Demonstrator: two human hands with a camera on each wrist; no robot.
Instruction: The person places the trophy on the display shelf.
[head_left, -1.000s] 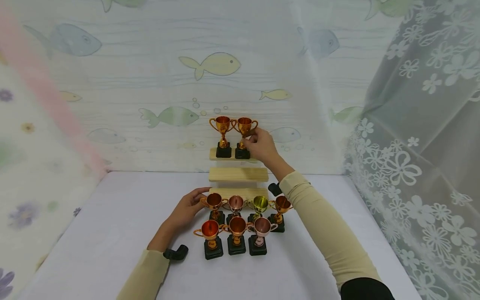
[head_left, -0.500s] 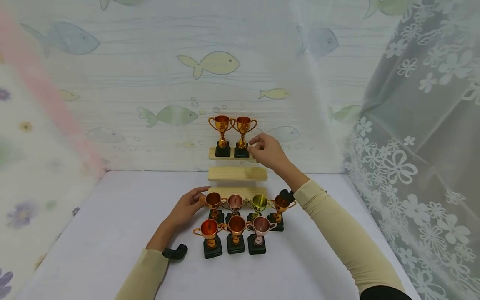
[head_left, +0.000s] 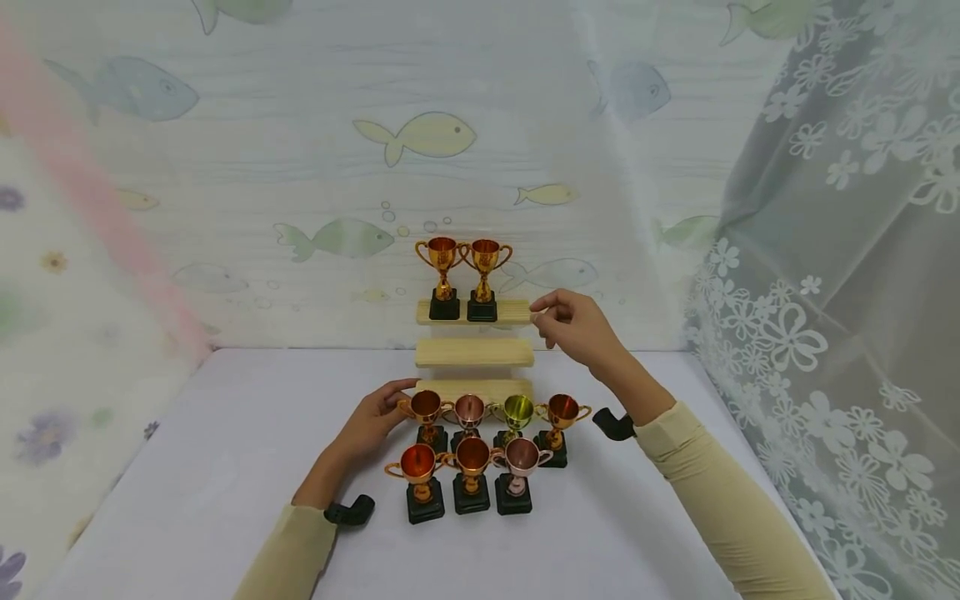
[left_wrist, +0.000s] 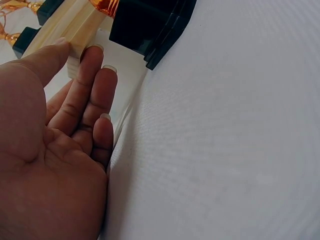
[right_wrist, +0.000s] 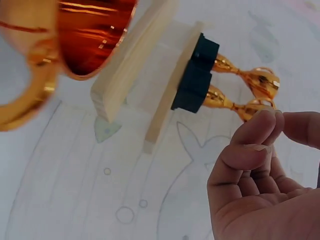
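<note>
Two gold trophies, the left one [head_left: 443, 258] and the right one [head_left: 483, 262], stand side by side on the top step of a pale wooden stepped stand [head_left: 476, 352]. My right hand [head_left: 581, 329] is just right of that step, fingers loosely bent and holding nothing. In the right wrist view, open space separates the hand [right_wrist: 260, 175] from the trophy bases. My left hand [head_left: 375, 421] pinches the left end of the lowest step between thumb and fingers, as the left wrist view shows at the plank's end [left_wrist: 82, 32].
Several small trophies on black bases stand before the stand in two rows, including a yellow-gold one [head_left: 517, 408] behind and a pink one [head_left: 522, 454] in front. A white cloth [head_left: 225, 433] covers the table. Lace curtain [head_left: 810, 333] hangs at the right.
My right hand has let go of the right trophy on the top step and moved right and down, away from it. The left hand stays in place.
</note>
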